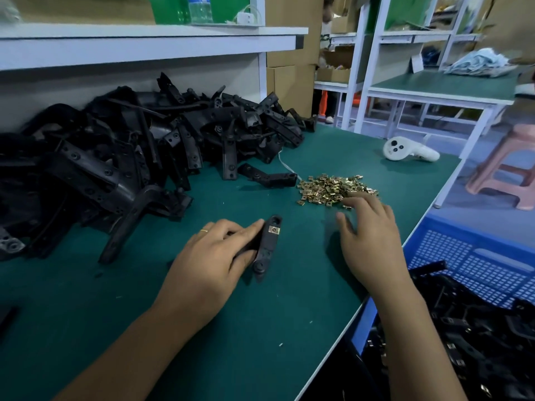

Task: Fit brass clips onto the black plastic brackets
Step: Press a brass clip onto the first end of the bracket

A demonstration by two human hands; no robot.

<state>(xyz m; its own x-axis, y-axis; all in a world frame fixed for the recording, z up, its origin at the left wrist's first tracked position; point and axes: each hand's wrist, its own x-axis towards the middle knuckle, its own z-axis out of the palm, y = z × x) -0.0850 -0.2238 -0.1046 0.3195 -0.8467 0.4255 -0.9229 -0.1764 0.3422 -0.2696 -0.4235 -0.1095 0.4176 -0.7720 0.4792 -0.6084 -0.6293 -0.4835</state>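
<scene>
Far left, a big heap (139, 146) of black brackets sat on the green bench (260, 328), up against the shelf unit (144, 44). One loose bracket (267, 176) lay apart just right of the heap, near the clips.

L hand (212, 263) rested on the bench w/ fingers curled round a bracket (267, 246), gripping it from the left side; a ring (204, 230) showed on one finger. That bracket lay roughly upright in view, tilted a bit, w/ one brass clip (274, 230) already seated near its upper end. Lower end stuck out below the thumb.

Clip pile (333, 188) lay on the bench beyond & between the hands, a thin white cable (285, 164) running from it back toward the heap.

R hand (373, 241) was palm down, fingers spread & relaxed, fingertips (351, 202) at the near edge of the pile, touching or just over the clips; can't tell if any clip was pinched.

Further right, a white controller (408, 150) lay on the bench, well apart from the clips. Off the bench edge, bottom right, a blue basket (469, 256) held more black brackets (463, 328) w/ clips on. A pink stool (509, 169) stood on the floor beyond.
</scene>
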